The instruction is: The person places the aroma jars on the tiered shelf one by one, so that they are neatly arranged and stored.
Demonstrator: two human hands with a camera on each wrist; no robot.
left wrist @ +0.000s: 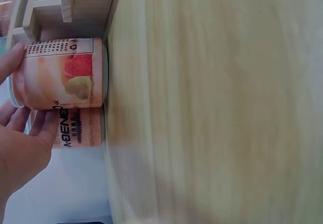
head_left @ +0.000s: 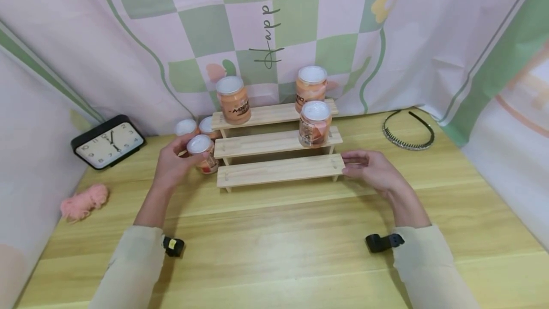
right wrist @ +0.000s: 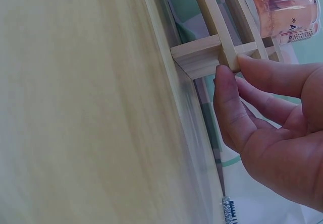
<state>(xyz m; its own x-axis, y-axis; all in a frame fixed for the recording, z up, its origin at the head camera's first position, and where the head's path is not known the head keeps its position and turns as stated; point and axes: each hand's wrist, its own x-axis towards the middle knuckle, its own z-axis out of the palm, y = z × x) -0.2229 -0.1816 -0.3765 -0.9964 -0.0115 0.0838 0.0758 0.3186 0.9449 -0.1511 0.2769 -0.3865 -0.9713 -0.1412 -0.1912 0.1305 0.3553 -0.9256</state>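
A three-step wooden display rack (head_left: 279,170) stands on the table. My left hand (head_left: 173,161) grips a peach-coloured jar with a white lid (head_left: 200,145) beside the rack's left end; its thumb and fingers lie around the lid end, and its base is at the tabletop (left wrist: 105,72). Behind it, two similar jars (head_left: 186,127) are partly hidden. My right hand (head_left: 371,170) pinches the right end of the lowest board (right wrist: 228,52) between thumb and fingertips. On the top step sit a left jar (head_left: 233,101) and a right jar (head_left: 311,89); another jar (head_left: 315,125) occupies the middle step's right end.
A black-framed clock (head_left: 108,142) stands at the left, with a pink yarn bundle (head_left: 84,202) in front of it. To the right lies a dark toothed headband (head_left: 405,143). A checked curtain (head_left: 296,18) hangs behind the rack along the table's back edge.
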